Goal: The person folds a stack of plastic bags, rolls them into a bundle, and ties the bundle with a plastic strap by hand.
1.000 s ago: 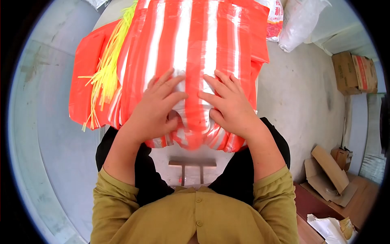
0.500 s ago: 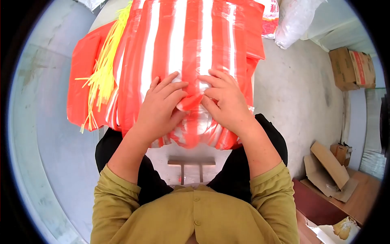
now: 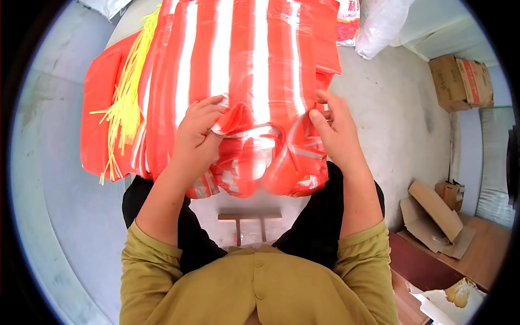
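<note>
A thick stack of red plastic bags with white stripes (image 3: 244, 65) lies in front of me, its near end crumpled and bunched over my knees. At the left of that bunched end, my left hand (image 3: 199, 132) is closed with a fold of the top bag between thumb and fingers. My right hand (image 3: 337, 127) pinches the top bag near the stack's right edge, thumb and forefinger together. Creases run through the plastic between both hands. A bundle of yellow plastic strips (image 3: 127, 114) hangs over the left side of the stack, on more folded red plastic (image 3: 97, 108).
Beyond the stack at the right stand a printed red-and-white sack (image 3: 348, 24) and a translucent plastic bag (image 3: 382, 27). Farther right are a cardboard box (image 3: 460, 84) and an opened carton (image 3: 433, 222) on a brown wooden surface (image 3: 487, 244). A wooden stool frame (image 3: 249, 216) shows between my knees.
My hands have moved apart, the right one going outward to the stack's right side. The top bag's near end is now spread wider and more creased. The view has shifted slightly.
</note>
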Action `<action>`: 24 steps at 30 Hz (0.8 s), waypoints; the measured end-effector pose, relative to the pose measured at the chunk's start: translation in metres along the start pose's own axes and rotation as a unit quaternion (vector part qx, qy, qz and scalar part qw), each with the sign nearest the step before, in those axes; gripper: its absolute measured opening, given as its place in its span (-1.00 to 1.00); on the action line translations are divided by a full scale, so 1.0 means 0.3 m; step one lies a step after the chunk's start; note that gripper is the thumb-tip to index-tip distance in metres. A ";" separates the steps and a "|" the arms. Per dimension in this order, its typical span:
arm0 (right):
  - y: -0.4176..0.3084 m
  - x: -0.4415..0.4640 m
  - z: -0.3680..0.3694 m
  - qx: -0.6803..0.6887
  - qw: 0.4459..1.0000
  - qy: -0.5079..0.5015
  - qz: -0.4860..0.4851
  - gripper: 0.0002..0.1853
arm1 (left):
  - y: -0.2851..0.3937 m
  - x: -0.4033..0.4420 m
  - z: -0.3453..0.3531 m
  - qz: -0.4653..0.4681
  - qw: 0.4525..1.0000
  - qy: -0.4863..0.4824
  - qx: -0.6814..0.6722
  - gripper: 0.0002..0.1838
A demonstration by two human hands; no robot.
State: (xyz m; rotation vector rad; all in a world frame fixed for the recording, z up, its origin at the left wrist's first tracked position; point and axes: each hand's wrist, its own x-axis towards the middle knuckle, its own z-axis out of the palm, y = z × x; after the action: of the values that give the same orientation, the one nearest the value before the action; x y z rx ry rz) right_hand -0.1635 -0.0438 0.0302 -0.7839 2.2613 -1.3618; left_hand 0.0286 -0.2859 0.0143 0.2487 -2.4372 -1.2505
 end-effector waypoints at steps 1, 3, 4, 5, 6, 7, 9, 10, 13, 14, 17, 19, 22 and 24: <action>0.004 -0.008 0.003 0.017 1.000 -0.015 0.011 -0.50 | -0.013 -0.004 0.004 -0.003 1.000 0.004 -0.013 -0.67; 0.014 -0.014 0.008 0.029 0.999 -0.031 0.006 -0.46 | -0.019 -0.006 0.005 -0.005 1.000 0.008 -0.028 -0.68; 0.021 -0.015 0.010 0.023 0.999 -0.032 -0.012 -0.45 | -0.017 -0.006 0.004 -0.005 1.000 0.007 -0.029 -0.69; 0.029 -0.014 0.014 0.017 0.999 -0.032 -0.029 -0.44 | -0.016 -0.007 0.003 -0.004 1.000 0.007 -0.030 -0.69; 0.050 -0.009 0.020 0.009 0.998 -0.013 -0.055 -0.45 | -0.018 -0.009 0.001 -0.005 1.000 0.004 -0.025 -0.70; 0.065 0.001 0.029 0.000 0.997 0.006 -0.081 -0.46 | -0.023 -0.010 0.000 -0.006 1.000 0.000 -0.021 -0.70; 0.060 -0.001 0.031 0.046 0.997 0.015 -0.064 -0.47 | -0.027 -0.011 0.000 -0.006 1.000 -0.003 -0.021 -0.72; 0.034 -0.010 0.028 0.101 0.995 0.005 -0.021 -0.47 | -0.028 -0.011 0.000 -0.005 1.000 -0.003 -0.024 -0.73; 0.019 -0.009 0.031 0.164 0.986 -0.002 0.023 -0.45 | -0.018 -0.010 -0.001 -0.013 0.999 0.000 -0.034 -0.74; 0.024 -0.003 0.032 0.168 0.985 -0.001 0.024 -0.45 | -0.015 -0.010 -0.001 -0.018 0.999 0.001 -0.037 -0.74; 0.079 0.022 0.043 0.153 0.988 0.010 0.009 -0.43 | -0.028 -0.012 -0.002 -0.013 0.999 -0.001 -0.042 -0.75; 0.072 0.023 0.048 0.177 0.983 0.026 0.029 -0.42 | -0.023 -0.009 -0.005 -0.007 0.999 -0.006 -0.037 -0.74; 0.025 0.012 0.034 0.238 0.968 0.019 0.080 -0.40 | -0.020 -0.009 -0.005 0.002 1.000 -0.006 -0.030 -0.73; 0.009 -0.002 0.025 0.255 0.963 0.008 0.085 -0.38 | -0.019 -0.010 -0.005 0.007 1.000 -0.006 -0.023 -0.73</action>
State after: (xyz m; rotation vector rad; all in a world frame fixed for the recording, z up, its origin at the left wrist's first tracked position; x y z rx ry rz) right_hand -0.1593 -0.0474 0.0244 -0.3942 1.8053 -1.7565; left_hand 0.0318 -0.2893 0.0096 0.2103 -2.4135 -1.3033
